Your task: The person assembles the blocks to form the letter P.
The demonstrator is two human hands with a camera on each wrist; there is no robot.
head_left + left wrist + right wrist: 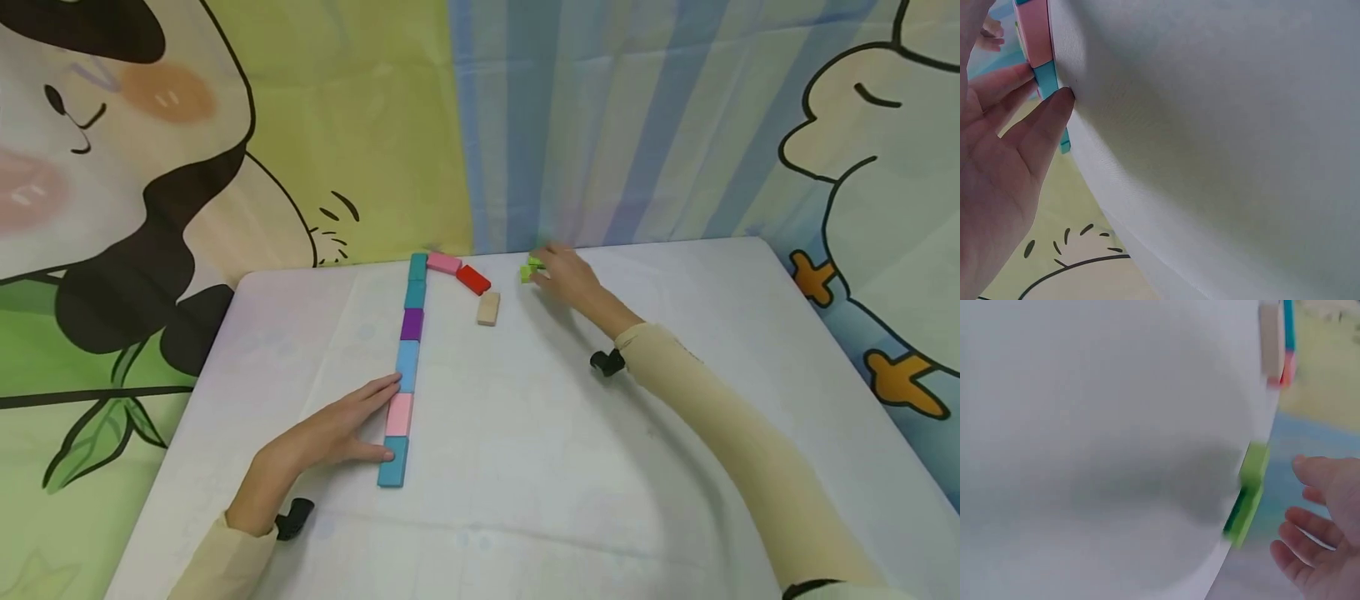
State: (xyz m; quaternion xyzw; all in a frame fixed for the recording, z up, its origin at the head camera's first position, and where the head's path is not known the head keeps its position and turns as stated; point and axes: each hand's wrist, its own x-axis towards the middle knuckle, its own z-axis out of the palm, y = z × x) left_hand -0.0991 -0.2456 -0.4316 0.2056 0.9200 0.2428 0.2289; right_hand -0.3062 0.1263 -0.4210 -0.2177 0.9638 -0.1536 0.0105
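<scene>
A straight row of flat wooden blocks runs away from the person: a blue block (392, 471) nearest, then a pink block (400, 414), a light blue block (407, 364), a purple block (412, 324) and two teal blocks (415, 294). My left hand (322, 437) lies along the row's left side, thumb on the blue block and fingertips at the light blue one. Above two light green blocks (1255, 465) at the far edge, my right hand (573, 283) hovers with loosely bent fingers; the right wrist view shows a gap between hand and blocks.
From the row's far end, a darker pink block (444, 262), a red block (473, 279) and a plain wood block (488, 309) curve off to the right. The white table (540, 467) meets a printed cloth backdrop (390, 125) at its far edge.
</scene>
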